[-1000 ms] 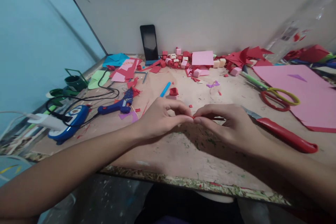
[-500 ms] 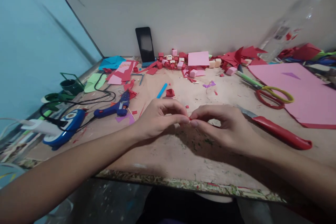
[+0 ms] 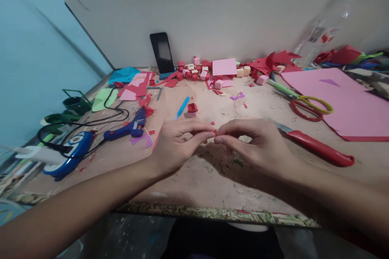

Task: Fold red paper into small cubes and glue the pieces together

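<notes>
My left hand (image 3: 182,141) and my right hand (image 3: 257,141) meet fingertip to fingertip above the middle of the wooden table (image 3: 194,186). Between their pinched fingers is a tiny red paper piece (image 3: 215,132), mostly hidden by the fingertips. Just beyond the hands lie a small red folded paper piece (image 3: 192,107) and a tiny red scrap (image 3: 212,123). A blue stick (image 3: 182,107) rests behind my left hand. To the right of my right hand is a knife with a red handle (image 3: 320,147).
A blue glue gun (image 3: 129,128) and a blue power socket (image 3: 71,153) with cables lie left. Scissors (image 3: 310,108) and pink sheets (image 3: 352,101) are right. Along the wall stand a phone (image 3: 162,52), small paper cubes (image 3: 194,68), red scraps (image 3: 267,64) and a bottle (image 3: 325,32).
The whole view has shifted slightly, so the table items appear a little further left. Both hands still pinch the red piece, with the fingers slightly repositioned around it.
</notes>
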The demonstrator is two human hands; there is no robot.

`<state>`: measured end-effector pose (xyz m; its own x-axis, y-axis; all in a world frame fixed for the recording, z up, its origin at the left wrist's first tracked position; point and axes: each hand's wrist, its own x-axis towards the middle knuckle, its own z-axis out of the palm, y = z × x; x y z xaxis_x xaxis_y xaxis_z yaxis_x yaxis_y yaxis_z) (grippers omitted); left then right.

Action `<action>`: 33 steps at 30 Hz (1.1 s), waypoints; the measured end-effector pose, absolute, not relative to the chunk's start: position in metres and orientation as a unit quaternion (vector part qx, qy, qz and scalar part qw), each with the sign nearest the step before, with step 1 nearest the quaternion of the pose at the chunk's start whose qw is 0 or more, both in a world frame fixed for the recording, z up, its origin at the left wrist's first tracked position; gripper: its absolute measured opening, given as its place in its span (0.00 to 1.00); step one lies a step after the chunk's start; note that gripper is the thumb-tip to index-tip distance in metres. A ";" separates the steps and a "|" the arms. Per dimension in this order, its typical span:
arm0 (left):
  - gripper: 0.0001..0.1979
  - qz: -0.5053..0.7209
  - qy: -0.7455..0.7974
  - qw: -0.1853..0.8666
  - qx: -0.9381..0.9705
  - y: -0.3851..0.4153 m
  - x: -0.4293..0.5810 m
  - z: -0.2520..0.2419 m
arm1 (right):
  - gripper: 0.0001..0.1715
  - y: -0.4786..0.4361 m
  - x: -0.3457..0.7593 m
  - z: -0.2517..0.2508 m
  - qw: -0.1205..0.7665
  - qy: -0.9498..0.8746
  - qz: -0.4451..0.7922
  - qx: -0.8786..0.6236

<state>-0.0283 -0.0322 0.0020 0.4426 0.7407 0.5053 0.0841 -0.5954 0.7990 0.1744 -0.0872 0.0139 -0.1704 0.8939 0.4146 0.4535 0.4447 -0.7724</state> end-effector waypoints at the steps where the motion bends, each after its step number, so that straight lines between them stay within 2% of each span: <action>1: 0.03 0.459 0.262 0.355 0.771 -0.032 -0.028 0.001 | 0.09 -0.088 0.174 0.013 0.445 -0.722 0.247 -0.468; 10: 0.02 0.483 0.239 0.359 0.762 -0.029 -0.030 -0.004 | 0.11 -0.094 0.171 0.016 0.427 -0.731 0.258 -0.466; 16: 0.01 0.483 0.235 0.362 0.762 -0.029 -0.031 -0.001 | 0.10 -0.093 0.168 0.018 0.436 -0.735 0.214 -0.473; 27: 0.03 0.433 0.289 0.498 0.694 -0.034 -0.027 0.004 | 0.09 -0.089 0.177 0.014 0.427 -0.790 0.083 -0.433; 33: 0.03 0.390 0.304 0.542 0.680 -0.032 -0.027 0.003 | 0.07 -0.090 0.175 0.011 0.421 -0.783 0.083 -0.450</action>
<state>-0.0266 -0.0321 0.0032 0.5109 0.8358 0.2010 -0.0100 -0.2280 0.9736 0.1751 -0.0902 0.0106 -0.2402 0.7747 0.5849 0.6357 0.5809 -0.5084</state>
